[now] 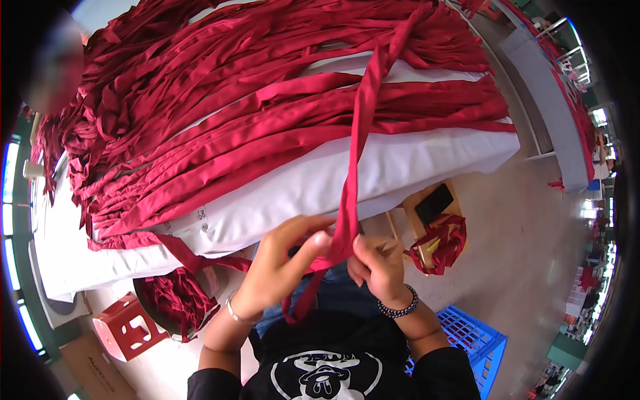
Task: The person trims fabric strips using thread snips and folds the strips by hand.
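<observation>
A long red fabric strip (360, 127) runs from the pile on the table down to my lap. My left hand (283, 260) pinches it between thumb and fingers, at the near side of the table. Close by on the right, my right hand (381, 267) has its thumb and curled fingers closed on the same strip. Below the hands a darker red end (308, 300) hangs over my jeans. Another stretch of red strip (183, 253) trails from the table's left edge toward my left wrist. Many red fabric strips (267, 107) lie lengthwise across the table.
White cloth (427, 157) covers the table. Below left are a round container of red fabric (177, 300), a red plastic stool (120, 330) and a cardboard box (93, 367). A blue crate (490, 353) and a wooden stool (417, 207) with a dark flat object (435, 203) stand right.
</observation>
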Tool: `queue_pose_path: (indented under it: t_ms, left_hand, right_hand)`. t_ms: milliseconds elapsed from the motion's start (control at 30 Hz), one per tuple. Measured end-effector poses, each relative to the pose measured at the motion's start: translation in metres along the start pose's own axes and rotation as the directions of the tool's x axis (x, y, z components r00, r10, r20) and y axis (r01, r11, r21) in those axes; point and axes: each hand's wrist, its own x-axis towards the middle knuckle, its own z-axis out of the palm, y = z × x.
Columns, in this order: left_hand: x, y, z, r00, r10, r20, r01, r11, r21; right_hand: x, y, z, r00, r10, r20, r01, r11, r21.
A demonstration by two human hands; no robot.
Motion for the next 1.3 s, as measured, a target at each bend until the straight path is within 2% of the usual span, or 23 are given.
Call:
queue_pose_path:
  t_ms: [33, 100, 133, 200, 233, 300, 333, 367, 433, 467, 500, 567, 700, 733, 767, 833, 900, 933, 1100, 1167, 1200, 1233, 1300]
  left_hand:
    - [0.005, 0.006, 0.003, 0.991, -0.133, 0.031, 0.137, 0.964, -0.227]
    - [0.013, 0.013, 0.007, 0.966, -0.256, 0.03, 0.254, 0.927, -0.276]
    - [0.013, 0.009, 0.009, 0.966, -0.258, 0.031, 0.256, 0.926, -0.277]
    - [0.012, -0.003, 0.013, 0.99, -0.128, -0.05, 0.101, 0.924, -0.369]
    - [0.011, -0.005, 0.017, 0.99, -0.133, -0.05, 0.105, 0.923, -0.369]
    - [0.005, -0.009, 0.023, 0.989, 0.046, -0.14, -0.077, 0.973, -0.219]
    - [0.0, -0.014, 0.023, 0.99, 0.07, -0.123, -0.078, 0.995, -0.065]
    - [-0.003, -0.01, 0.024, 0.991, 0.064, -0.119, -0.072, 0.995, -0.066]
    - [-0.009, 0.002, 0.026, 0.993, 0.09, -0.072, -0.076, 0.98, 0.186]
    - [-0.011, -0.003, 0.028, 0.996, 0.063, -0.06, -0.056, 0.992, 0.117]
    - [-0.013, -0.006, 0.029, 0.997, 0.061, -0.057, -0.054, 0.992, 0.117]
    - [-0.019, -0.011, 0.025, 1.0, 0.002, -0.027, -0.001, 0.999, 0.048]
    - [-0.022, -0.01, 0.014, 0.996, -0.086, 0.016, 0.086, 0.996, 0.021]
    - [-0.021, -0.012, 0.013, 0.998, -0.055, -0.033, 0.054, 0.998, -0.044]
    - [-0.019, -0.015, 0.01, 0.996, -0.028, -0.083, 0.019, 0.994, -0.107]
    - [-0.008, -0.021, 0.004, 0.973, 0.199, -0.115, -0.189, 0.978, 0.088]
    - [0.0, -0.009, 0.008, 0.981, 0.058, -0.183, -0.068, 0.996, -0.049]
    - [0.003, -0.006, 0.007, 0.987, -0.016, -0.16, 0.0, 0.995, -0.1]
    - [0.01, -0.016, 0.013, 0.984, -0.027, -0.177, -0.021, 0.964, -0.266]
    - [0.003, -0.02, 0.016, 0.994, -0.033, -0.103, -0.004, 0.939, -0.343]
    - [-0.001, -0.018, 0.018, 0.996, -0.053, -0.069, 0.026, 0.936, -0.35]
    - [-0.005, -0.019, 0.02, 0.996, -0.055, -0.065, 0.029, 0.937, -0.349]
    - [-0.013, -0.02, 0.02, 0.999, -0.026, 0.025, 0.032, 0.965, -0.259]
  right_hand:
    - [-0.004, 0.01, -0.005, 0.997, -0.021, 0.075, 0.019, 1.0, 0.022]
    - [-0.008, 0.01, -0.005, 0.994, -0.008, 0.109, 0.009, 1.0, -0.009]
    - [-0.01, 0.013, -0.008, 0.992, 0.021, 0.122, -0.019, 1.0, -0.018]
    - [-0.011, 0.02, -0.014, 0.99, 0.023, 0.139, -0.012, 0.997, -0.079]
    - [-0.01, 0.021, -0.015, 0.99, 0.027, 0.139, -0.016, 0.997, -0.077]
    - [-0.004, 0.016, -0.011, 0.966, -0.258, -0.033, 0.244, 0.943, -0.228]
    - [-0.001, 0.016, -0.012, 0.966, -0.228, -0.12, 0.202, 0.959, -0.202]
    - [0.004, 0.014, -0.012, 0.966, -0.224, -0.126, 0.197, 0.96, -0.2]
    - [0.017, 0.007, -0.012, 0.959, -0.202, -0.197, 0.143, 0.95, -0.277]
    - [0.024, 0.006, -0.009, 0.954, -0.209, -0.214, 0.168, 0.966, -0.196]
    - [0.026, 0.001, -0.01, 0.954, -0.208, -0.217, 0.166, 0.967, -0.196]
    - [0.028, -0.01, -0.011, 0.97, 0.063, -0.234, -0.046, 0.996, 0.078]
    - [0.023, -0.01, -0.013, 0.967, 0.144, -0.209, -0.131, 0.988, 0.079]
    - [0.019, -0.008, -0.008, 0.97, 0.099, -0.222, -0.104, 0.995, -0.009]
    - [0.014, -0.006, -0.008, 0.979, 0.128, -0.161, -0.137, 0.99, -0.044]
    - [0.0, -0.001, -0.005, 0.994, 0.097, -0.04, -0.101, 0.989, -0.107]
    - [-0.009, 0.004, -0.003, 0.989, 0.101, 0.111, -0.082, 0.982, -0.168]
    - [-0.013, 0.01, -0.004, 0.987, 0.086, 0.139, -0.058, 0.98, -0.192]
    - [-0.011, 0.023, -0.012, 0.987, -0.03, 0.155, 0.075, 0.952, -0.297]
    - [0.002, 0.024, -0.013, 0.993, 0.001, -0.115, -0.019, 0.988, -0.155]
    - [0.009, 0.015, -0.014, 0.984, 0.082, -0.157, -0.099, 0.989, -0.11]
    - [0.019, 0.007, -0.015, 0.987, 0.108, -0.119, -0.114, 0.993, -0.041]
    - [0.032, -0.003, -0.005, 0.973, 0.074, -0.218, -0.049, 0.992, 0.117]
